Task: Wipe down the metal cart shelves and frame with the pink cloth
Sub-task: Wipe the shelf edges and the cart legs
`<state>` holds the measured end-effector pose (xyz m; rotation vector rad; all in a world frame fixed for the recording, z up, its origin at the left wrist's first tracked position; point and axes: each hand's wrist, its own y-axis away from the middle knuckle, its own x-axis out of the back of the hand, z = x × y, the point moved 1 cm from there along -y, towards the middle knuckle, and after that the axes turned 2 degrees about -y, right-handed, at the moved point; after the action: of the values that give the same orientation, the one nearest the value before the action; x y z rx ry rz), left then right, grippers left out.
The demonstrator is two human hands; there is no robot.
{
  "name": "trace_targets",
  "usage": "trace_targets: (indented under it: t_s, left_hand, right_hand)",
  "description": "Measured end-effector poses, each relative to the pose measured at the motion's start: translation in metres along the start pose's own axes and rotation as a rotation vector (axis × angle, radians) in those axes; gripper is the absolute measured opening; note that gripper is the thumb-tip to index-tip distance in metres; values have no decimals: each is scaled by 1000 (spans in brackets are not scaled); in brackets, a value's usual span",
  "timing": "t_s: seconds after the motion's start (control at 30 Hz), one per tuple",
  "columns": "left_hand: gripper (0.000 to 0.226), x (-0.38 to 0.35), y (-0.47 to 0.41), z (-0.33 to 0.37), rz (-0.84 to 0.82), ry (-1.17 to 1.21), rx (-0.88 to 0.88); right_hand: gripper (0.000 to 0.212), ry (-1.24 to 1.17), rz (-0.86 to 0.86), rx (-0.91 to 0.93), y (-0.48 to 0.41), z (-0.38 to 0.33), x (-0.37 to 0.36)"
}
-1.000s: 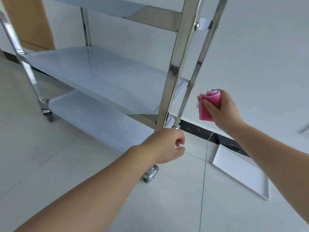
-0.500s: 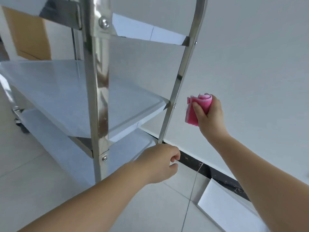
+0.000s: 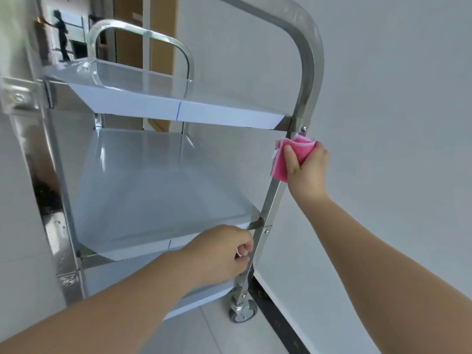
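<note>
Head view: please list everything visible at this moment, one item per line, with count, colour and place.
metal cart: one, silver, left and centre, beside the wall
shelves: three, pale grey, stacked top, middle, bottom
upright post: one, shiny steel, cart's right corner
handles: two, steel, curved, one at each end above the top shelf
caster: one visible, grey, under the post
pink cloth: one, pink, folded, against the post just below the top shelf
wall: one, white, right
baseboard: one, black, foot of the wall
floor: pale tiles, bottom
wooden panel: one, tan, behind the cart
left hand: grips the post below the middle shelf
right hand: holds the pink cloth
</note>
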<state>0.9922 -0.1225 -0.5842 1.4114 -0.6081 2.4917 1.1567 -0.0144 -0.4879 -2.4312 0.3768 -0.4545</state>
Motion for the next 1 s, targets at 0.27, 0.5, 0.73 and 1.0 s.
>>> trace_targets:
  t_s: [0.27, 0.5, 0.73, 1.0]
  left_hand:
    - [16, 2, -12, -17, 11, -59, 18]
    - [12, -15, -4, -30, -24, 7, 14]
    - [13, -23, -4, -39, -52, -39, -10]
    - [14, -20, 0, -45, -59, -59, 11]
  right_hand:
    - [34, -139, 61, -34, -20, 7, -29]
    - [34, -164, 56, -13, -23, 12, -29]
    - [35, -191, 25, -81, 11, 44, -37]
    - [28, -203, 27, -158, 48, 78, -50]
